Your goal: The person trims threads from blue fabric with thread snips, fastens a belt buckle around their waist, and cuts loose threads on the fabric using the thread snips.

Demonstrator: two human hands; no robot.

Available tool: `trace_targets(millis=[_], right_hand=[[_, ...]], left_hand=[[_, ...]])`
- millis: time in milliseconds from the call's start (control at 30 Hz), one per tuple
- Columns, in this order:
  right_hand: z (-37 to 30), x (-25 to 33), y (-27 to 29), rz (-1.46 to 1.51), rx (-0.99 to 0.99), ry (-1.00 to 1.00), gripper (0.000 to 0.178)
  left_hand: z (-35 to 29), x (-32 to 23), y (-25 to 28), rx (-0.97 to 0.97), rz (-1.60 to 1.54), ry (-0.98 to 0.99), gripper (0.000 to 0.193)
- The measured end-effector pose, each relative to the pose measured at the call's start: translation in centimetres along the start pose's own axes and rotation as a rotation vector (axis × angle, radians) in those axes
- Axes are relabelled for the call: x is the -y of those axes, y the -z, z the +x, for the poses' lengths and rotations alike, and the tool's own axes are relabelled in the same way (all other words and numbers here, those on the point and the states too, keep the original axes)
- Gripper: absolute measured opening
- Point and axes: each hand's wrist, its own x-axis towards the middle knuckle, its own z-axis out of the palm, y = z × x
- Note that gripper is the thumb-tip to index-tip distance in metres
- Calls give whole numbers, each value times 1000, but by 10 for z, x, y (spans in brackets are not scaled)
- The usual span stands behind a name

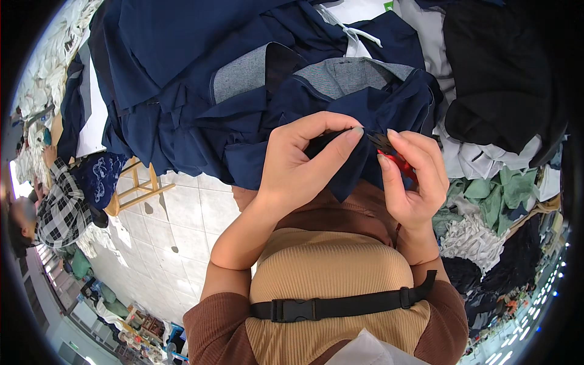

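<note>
Navy blue fabric [201, 143] with grey lining hangs over the table edge in front of me. My left hand [310, 152] pinches an edge of this navy garment between thumb and forefinger. Close to its right, my right hand [417, 173] is closed around small thread snips [398, 161] with red handles and dark blades. The blades point left, toward the pinched edge; whether they touch it I cannot make out. Grey lining [350, 76] shows on an opened part of the garment just beyond my hands.
Black cloth [499, 79] is heaped at the far right, with green fabric [502, 194] and white scraps [474, 240] below it. On the left, a wooden stool [140, 188] stands on the tiled floor [194, 213]. A person in a checked shirt [64, 204] works at the far left.
</note>
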Motion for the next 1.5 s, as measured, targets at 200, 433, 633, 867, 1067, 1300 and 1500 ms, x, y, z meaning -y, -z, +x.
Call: trace_targets(millis=[200,433,633,867,1067,1300,1500], right_hand=[[0,1,0,14,0,-5,30],[0,0,1,-39,-4,55,30],[1,0,0,-21,-12,42,28],[-4,-2,-1,-31,-83,48,28],[-2,2,2,-25,-25,0,29],[-2,2,2,-40,8,23,31],[-2,3,3,-45,19,15,30]], left_hand=[[-1,-1,0,6,9,5,9],[-1,-3,1,23,74,-8,9],[-1,-2,-1,25,46,13,11],[-1,-7,1,32,18,77,12],[-2,-5,1,37,17,62,13],[-3,0,0,19,88,-33,13],[-4,-2,0,17,90,5,13]])
